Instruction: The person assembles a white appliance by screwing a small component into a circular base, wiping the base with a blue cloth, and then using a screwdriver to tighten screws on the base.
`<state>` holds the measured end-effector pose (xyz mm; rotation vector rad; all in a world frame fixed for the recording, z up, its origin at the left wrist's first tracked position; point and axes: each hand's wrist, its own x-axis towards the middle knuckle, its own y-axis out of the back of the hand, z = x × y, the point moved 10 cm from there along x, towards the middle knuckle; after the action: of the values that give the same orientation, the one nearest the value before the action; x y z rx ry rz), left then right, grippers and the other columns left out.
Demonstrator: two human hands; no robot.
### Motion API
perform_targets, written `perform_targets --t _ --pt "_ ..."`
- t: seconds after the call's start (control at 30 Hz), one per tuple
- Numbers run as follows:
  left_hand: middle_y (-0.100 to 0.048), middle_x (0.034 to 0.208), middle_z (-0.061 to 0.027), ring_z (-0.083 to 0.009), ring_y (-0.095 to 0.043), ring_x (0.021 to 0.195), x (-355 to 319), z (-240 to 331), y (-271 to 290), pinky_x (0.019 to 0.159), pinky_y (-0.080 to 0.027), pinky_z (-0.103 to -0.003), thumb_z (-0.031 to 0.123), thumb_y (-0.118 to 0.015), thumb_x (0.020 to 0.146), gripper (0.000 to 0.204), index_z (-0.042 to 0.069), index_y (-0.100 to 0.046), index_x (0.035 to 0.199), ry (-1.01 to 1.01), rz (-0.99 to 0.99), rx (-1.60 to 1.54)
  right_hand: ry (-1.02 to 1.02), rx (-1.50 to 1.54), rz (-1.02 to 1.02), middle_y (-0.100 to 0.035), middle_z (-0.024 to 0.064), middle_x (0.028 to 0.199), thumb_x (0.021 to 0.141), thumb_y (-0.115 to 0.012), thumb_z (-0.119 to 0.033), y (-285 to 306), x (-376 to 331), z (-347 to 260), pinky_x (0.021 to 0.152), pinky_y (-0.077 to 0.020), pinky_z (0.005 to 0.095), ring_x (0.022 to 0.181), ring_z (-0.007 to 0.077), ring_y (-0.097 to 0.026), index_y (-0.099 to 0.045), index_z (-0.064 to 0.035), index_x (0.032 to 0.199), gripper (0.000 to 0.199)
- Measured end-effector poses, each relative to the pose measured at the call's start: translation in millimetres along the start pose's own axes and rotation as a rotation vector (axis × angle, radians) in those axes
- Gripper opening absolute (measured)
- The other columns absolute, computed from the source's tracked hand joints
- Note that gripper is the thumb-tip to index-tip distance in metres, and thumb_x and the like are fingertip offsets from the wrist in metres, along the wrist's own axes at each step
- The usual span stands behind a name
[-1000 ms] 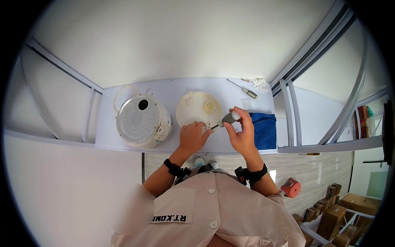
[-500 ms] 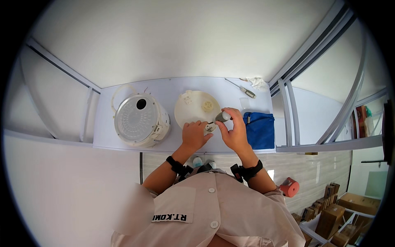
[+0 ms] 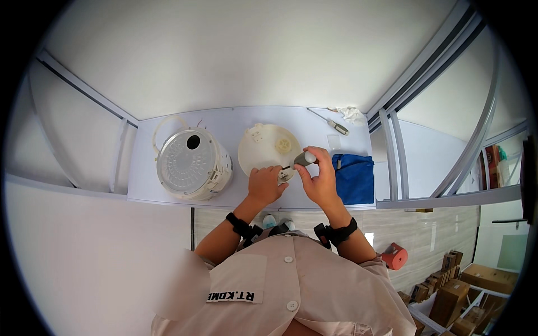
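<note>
A round cream plastic lid (image 3: 255, 159) lies on the white table with its inner side up. It carries a pale ring-shaped fitting (image 3: 283, 146) and a small grey-white part (image 3: 284, 175) at its near rim. My left hand (image 3: 265, 185) is closed on the lid's near rim, its thumb and fingers around that small part. Closed round the thick grey handle of a screwdriver (image 3: 302, 160) is my right hand (image 3: 320, 182). The dark shaft points left and down toward the small part; whether its tip sits in a screw is too small to tell.
A white rice-cooker-like body (image 3: 193, 165) with a perforated metal face stands at left, its cord behind it. To the right lie a blue cloth pouch (image 3: 353, 179), a second screwdriver (image 3: 337, 127), a clear plastic piece (image 3: 334, 142) and a crumpled white tissue (image 3: 351, 114).
Almost nothing differs. The grey screwdriver handle and my right hand have shifted very slightly, while my left hand stays at the lid's rim.
</note>
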<state>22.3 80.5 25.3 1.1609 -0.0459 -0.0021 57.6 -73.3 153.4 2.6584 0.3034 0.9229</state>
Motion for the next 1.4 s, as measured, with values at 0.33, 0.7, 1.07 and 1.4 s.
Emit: perform_targets --t 0.33,0.7,1.07,1.4 --pt "-0.074 0.084 0.0018 -0.0221 -0.071 0.084 0 -3 6 0.081 -0.044 -0.041 0.035 -0.088 0.082 0.056 0.015 -0.07 0.131 -0.004 -0.058 -0.13 0.126 -0.166 0.014 -0.065 0.0197 0.115 0.081 -0.091 -0.01 1 10 -20 0.08 -0.0572 0.0403 0.097 0.0362 -0.068 -0.058 -0.0034 0.131 0.06" --pt "-0.078 0.086 0.0004 -0.0237 -0.073 0.084 0 -6 0 0.08 -0.047 -0.042 0.037 -0.087 0.082 0.051 0.017 -0.072 0.126 -0.039 -0.079 -0.079 0.043 -0.338 0.059 -0.062 0.0137 0.097 0.079 -0.094 -0.023 -5 17 -17 0.061 -0.0552 0.0389 0.075 0.0305 -0.067 -0.061 -0.0053 0.125 0.06" --pt "-0.077 0.088 -0.0003 -0.0246 -0.073 0.085 1 -5 3 0.08 -0.048 -0.042 0.041 -0.084 0.085 0.04 0.014 -0.072 0.113 -0.07 -0.114 -0.097 0.027 -0.23 -0.13 -0.07 0.0163 0.116 0.088 -0.083 -0.008 -20 24 -24 0.075 -0.0585 0.0433 0.092 0.0402 -0.07 -0.059 -0.0081 0.134 0.052" --pt "-0.076 0.086 0.0015 -0.0238 -0.072 0.086 1 0 8 0.082 -0.047 -0.042 0.04 -0.084 0.085 0.039 0.017 -0.073 0.113 -0.014 -0.255 -0.072 0.061 -0.205 -0.036 -0.069 0.0159 0.107 0.084 -0.09 -0.011 -8 25 -40 0.076 -0.0558 0.0396 0.093 0.0331 -0.069 -0.067 -0.0042 0.128 0.05"
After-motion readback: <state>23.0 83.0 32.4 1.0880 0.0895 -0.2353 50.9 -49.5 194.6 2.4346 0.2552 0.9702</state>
